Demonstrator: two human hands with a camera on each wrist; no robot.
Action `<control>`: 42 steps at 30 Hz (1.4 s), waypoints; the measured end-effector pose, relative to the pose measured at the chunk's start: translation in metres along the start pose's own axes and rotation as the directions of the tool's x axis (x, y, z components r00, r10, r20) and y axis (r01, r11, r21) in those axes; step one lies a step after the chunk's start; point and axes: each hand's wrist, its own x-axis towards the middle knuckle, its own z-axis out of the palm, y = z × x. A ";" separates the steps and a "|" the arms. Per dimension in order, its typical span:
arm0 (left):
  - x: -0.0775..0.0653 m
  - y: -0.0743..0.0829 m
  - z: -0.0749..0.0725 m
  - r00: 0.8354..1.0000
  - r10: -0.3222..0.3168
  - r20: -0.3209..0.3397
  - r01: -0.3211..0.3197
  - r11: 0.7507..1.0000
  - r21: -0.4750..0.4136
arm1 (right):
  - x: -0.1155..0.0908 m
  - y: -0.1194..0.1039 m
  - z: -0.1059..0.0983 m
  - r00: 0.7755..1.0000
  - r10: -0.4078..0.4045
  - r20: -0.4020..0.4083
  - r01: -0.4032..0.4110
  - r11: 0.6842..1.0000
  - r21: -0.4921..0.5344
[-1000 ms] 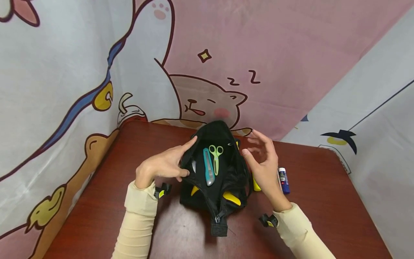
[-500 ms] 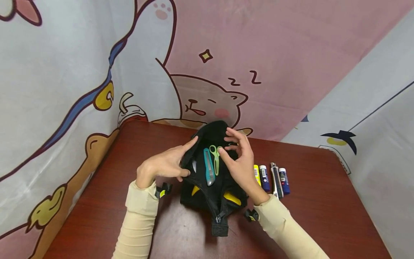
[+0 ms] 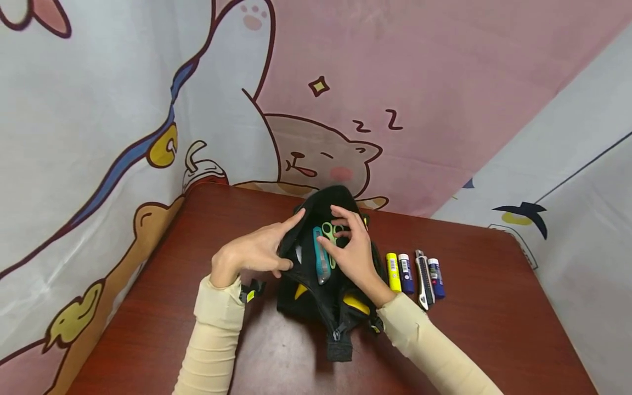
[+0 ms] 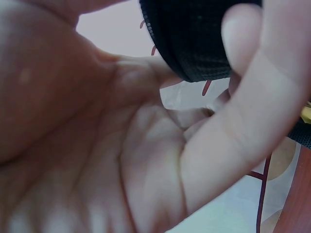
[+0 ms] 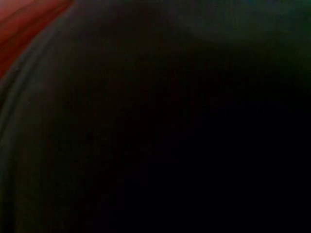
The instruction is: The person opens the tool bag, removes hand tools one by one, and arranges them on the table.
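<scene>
Left hand [image 3: 254, 250] grips the black bag [image 3: 316, 303] mid-frame, likely to spread its mouth for the right hand [image 3: 355, 253], which curves loosely, apparently empty, above green scissors [image 3: 332, 263].

partly out of sight: bag contents, fingers, right wrist view
right hand [image 3: 353, 255] covers part of the green scissors [image 3: 331, 236]; its thumb overlaps the teal cutter's [image 3: 322, 269] edge; contact with either can't be told. pale sliver [image 3: 298, 254] inside black bag [image 3: 300, 303] shows too little to identify. left hand [image 3: 254, 251]: some fingers hidden at the bag's wall; its wrist view crops the palm and bag, nearest finger soft. right wrist view nearly all dark, blurred red patch [image 5: 24, 34] in one corner. labels on yellow tube [image 3: 393, 272] and blue tubes [image 3: 406, 274] too small to read. both sleeves [image 3: 214, 340] cut by bottom edge.
</scene>
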 end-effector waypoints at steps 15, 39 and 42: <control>-0.003 0.000 0.000 1.000 -0.025 0.002 0.025 1.000 0.001 | -0.014 0.038 0.026 0.976 0.099 0.193 -0.057 0.976 -0.212; -0.001 0.002 0.000 1.000 -0.011 -0.001 0.011 1.000 -0.012 | -0.020 0.049 0.035 0.959 0.205 0.198 -0.130 0.932 -0.339; -0.001 0.002 0.000 1.000 -0.015 0.005 0.015 1.000 -0.014 | -0.021 0.049 0.035 0.959 0.202 0.197 -0.126 0.932 -0.340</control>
